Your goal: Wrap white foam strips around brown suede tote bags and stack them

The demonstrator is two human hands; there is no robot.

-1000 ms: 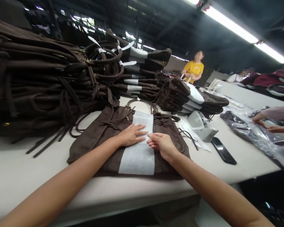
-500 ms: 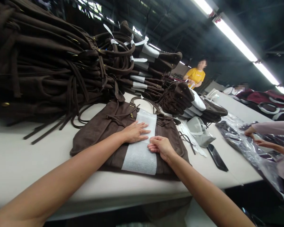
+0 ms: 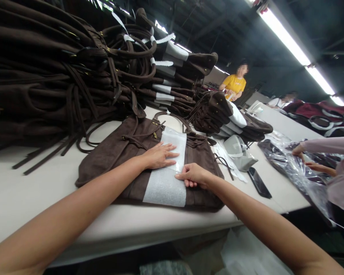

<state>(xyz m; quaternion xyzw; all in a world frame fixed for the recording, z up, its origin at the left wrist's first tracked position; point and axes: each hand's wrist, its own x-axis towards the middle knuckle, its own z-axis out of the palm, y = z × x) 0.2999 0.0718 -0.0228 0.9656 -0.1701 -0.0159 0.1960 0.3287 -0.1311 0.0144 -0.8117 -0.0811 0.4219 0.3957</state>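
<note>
A dark brown handbag point(image 3: 103, 160) lies flat on the table, its handle pointing away from me. A white foam-like wrapping strip point(image 3: 164, 191) runs down over its middle. My left hand point(image 3: 160, 156) rests flat on the strip, fingers spread. At the strip's right edge, my right hand point(image 3: 192, 175) is closed, with the thumb pressed on the strip and the other fingers curled. A small shiny patch, perhaps clear tape, shows beside its fingertips. What lies between those fingers, if anything, is hidden.
Piled brown bags point(image 3: 46, 76) stand at the left, and more bags point(image 3: 215, 114) with white wraps lie behind. At the right are a grey tape dispenser point(image 3: 242, 158) and a black phone point(image 3: 259, 182). A co-worker's hands point(image 3: 301, 154) touch a plastic-covered item point(image 3: 278, 154).
My right thumb has stretched out over the strip, and the shiny patch now shows beside it. The left hand stays flat on the strip. The whole view has shifted slightly.
</note>
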